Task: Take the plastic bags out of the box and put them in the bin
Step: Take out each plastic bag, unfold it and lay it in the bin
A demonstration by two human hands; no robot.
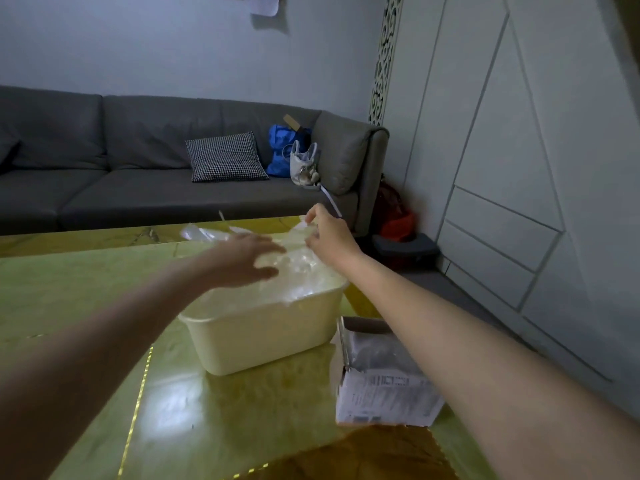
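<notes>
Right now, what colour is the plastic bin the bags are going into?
Cream, a pale off-white; the rectangular plastic bin shows best in the head view.

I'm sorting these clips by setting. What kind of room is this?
Most likely a home living room: a long grey sofa with a checked cushion stands along the wall, bags lie on it, and a glossy low table stands in front.
</notes>
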